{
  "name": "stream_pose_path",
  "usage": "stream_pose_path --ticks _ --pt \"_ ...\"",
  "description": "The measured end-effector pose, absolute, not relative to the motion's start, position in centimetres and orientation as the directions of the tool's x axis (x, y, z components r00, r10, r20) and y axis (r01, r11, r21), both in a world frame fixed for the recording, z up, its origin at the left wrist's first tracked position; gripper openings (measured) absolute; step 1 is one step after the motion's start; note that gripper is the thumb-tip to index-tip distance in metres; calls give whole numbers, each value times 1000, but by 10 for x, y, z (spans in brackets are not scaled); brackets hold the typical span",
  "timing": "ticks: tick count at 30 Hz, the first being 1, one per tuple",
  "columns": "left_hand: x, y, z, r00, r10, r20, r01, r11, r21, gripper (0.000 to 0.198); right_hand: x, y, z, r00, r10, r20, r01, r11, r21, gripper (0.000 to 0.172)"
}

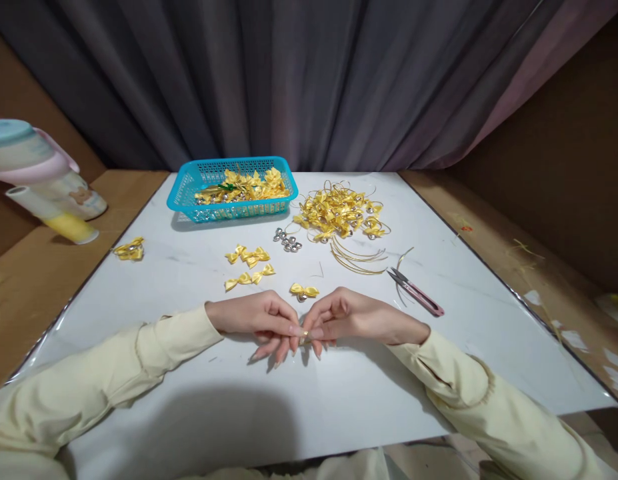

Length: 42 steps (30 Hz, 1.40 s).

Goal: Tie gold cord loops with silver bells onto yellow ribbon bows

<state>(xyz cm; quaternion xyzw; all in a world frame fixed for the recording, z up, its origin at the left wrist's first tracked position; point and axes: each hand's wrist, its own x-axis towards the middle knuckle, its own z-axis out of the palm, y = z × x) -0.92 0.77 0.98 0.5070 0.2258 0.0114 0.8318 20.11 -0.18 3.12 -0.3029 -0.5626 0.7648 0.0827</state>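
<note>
My left hand point(261, 320) and my right hand point(351, 317) meet fingertip to fingertip low over the white table top point(199, 393). Both pinch a tiny gold piece point(303, 333) between them; it is too small to name. A yellow ribbon bow with a small bell point(303, 291) lies just beyond my fingertips. Further back lie loose yellow bows point(249, 263), a few silver bells point(287, 240), cut gold cords point(359, 259) and a heap of finished bows on gold loops point(339, 212).
A blue plastic basket point(189, 200) of yellow bows stands at the back left. Pink-handled thread snips point(416, 292) lie right of my hands. One bow point(130, 249) sits by the left edge. A pastel bottle point(43, 177) lies on the brown board at left. Grey curtain behind.
</note>
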Motion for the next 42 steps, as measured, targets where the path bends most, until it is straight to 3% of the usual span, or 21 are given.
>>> stream_pose_path --ticks 21,27,31,37,40,42 --pt "-10 6 7 908 255 -334 206 422 883 30 200 -6 33 -765 518 -382 283 -263 -922 30" --pt "-7 8 19 816 468 -338 244 250 937 31 199 -6 43 -687 672 -277 319 -63 -946 24" --pt "-3 12 34 719 649 -250 234 112 966 27 202 5 63 -622 746 -237 470 114 -875 21" --pt "-6 25 49 605 769 -206 95 187 978 26 210 21 97 -632 763 -139 555 320 -768 25" --pt "-9 30 45 536 824 -184 279 32 960 24 213 23 106 -634 763 -129 559 336 -758 25" --pt "-9 30 38 492 865 -96 476 -176 861 24 213 22 108 -637 756 -150 570 332 -751 26"
